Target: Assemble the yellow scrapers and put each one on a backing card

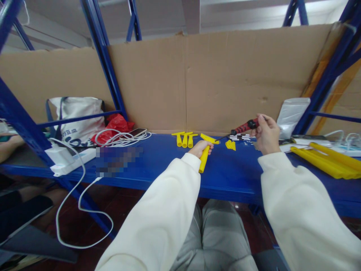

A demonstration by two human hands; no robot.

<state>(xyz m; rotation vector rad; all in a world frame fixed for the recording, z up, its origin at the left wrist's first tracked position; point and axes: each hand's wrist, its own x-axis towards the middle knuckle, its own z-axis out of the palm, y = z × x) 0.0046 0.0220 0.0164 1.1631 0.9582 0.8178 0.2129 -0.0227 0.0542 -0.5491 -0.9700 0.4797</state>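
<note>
My left hand (200, 148) is closed around a yellow T-shaped plastic piece (204, 161), its tube pointing down toward me and its crossbar beyond my fingers. In my right hand (267, 133) is a screwdriver (243, 127) with a red and black handle. Its thin dark shaft runs left and down to the crossbar, where the tip seems to meet the yellow piece. Several finished-looking yellow T-shaped pieces (184, 140) stand in a row left of my left hand. Small yellow parts (230, 145) lie between my hands. Black and white strips (239, 137) lie behind them.
Long yellow tubes (328, 162) lie at the right of the blue bench (158, 162). A white pouch (291, 116) leans behind them. Left are a power strip (73, 162), coiled white cable (121, 139), a red bag (117, 126) and a cloth bag (80, 120). Cardboard (225, 82) walls the back.
</note>
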